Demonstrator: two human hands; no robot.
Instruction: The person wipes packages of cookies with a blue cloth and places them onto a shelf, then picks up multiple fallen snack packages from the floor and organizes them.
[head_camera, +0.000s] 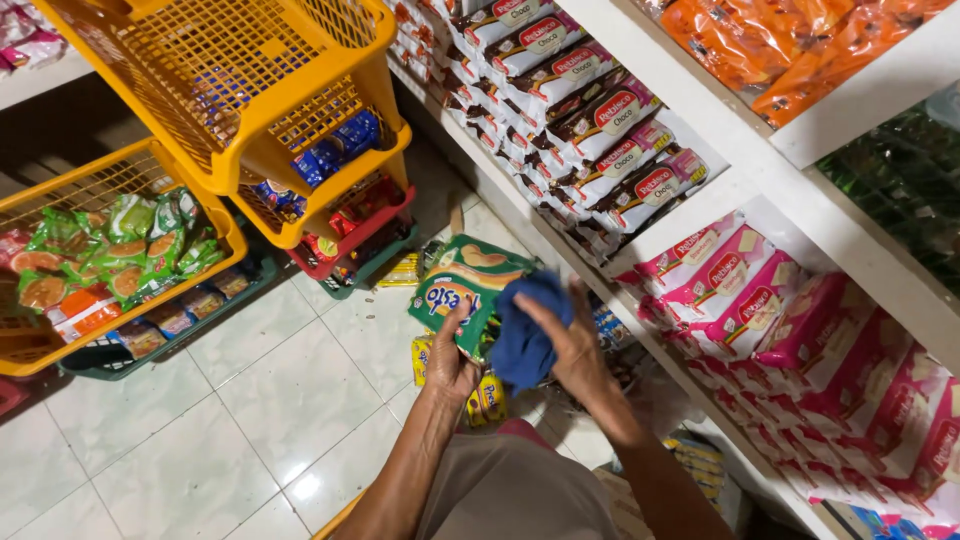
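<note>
My left hand (448, 362) grips the lower edge of a green snack packet (462, 290) with a biscuit picture, held above the tiled floor. My right hand (570, 345) holds a dark blue cloth (527, 335) bunched against the packet's right side. Both forearms reach up from the bottom of the view. Yellow snack packets (486, 398) lie on the floor just below my hands.
White shelves (720, 195) on the right carry rows of brown, pink and orange biscuit packs. Stacked yellow, red and green plastic baskets (230, 110) with snack packets stand at the left. A pale tiled floor (230, 420) lies between them.
</note>
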